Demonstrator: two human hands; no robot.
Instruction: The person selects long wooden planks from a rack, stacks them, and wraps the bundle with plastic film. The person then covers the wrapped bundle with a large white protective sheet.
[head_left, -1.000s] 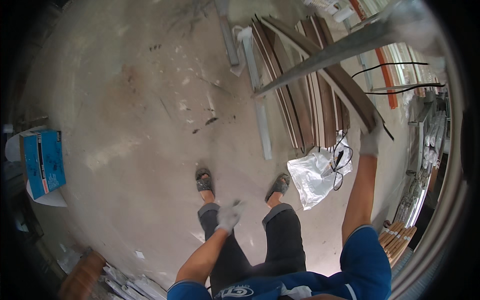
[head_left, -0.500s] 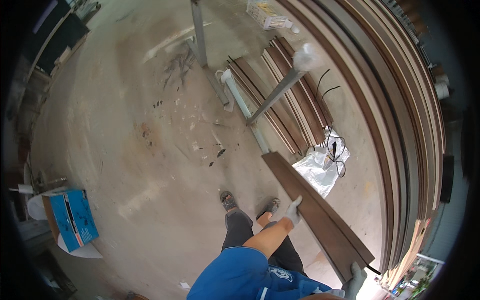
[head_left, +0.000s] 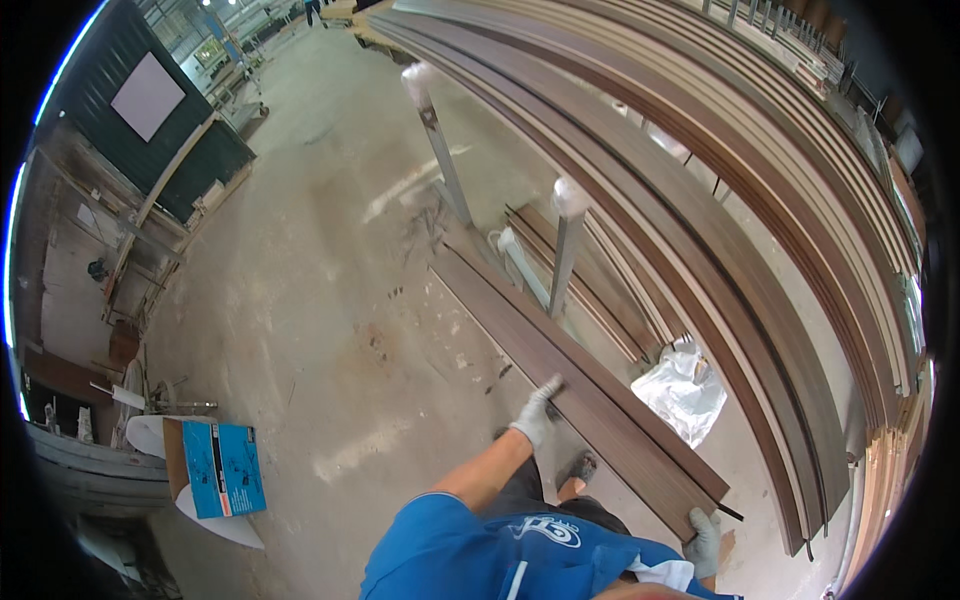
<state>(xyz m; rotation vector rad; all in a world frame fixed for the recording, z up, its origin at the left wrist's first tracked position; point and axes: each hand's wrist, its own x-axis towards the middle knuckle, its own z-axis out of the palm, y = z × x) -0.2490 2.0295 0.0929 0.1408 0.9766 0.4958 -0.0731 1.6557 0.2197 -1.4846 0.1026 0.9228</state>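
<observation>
Left of the stack (head_left: 730, 280), your board (head_left: 600, 405) slants, left hand (head_left: 536, 415) gripping its left edge, right hand (head_left: 703, 542) its near end, both hands' fingers closed onto it, undersides hidden. Keep both grips firm and its far end clear of the post (head_left: 563, 260) beside the stack.

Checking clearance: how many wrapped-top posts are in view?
2: one post beyond the far end of the held board, another post to its right. Stacked boards may hide more.
</observation>
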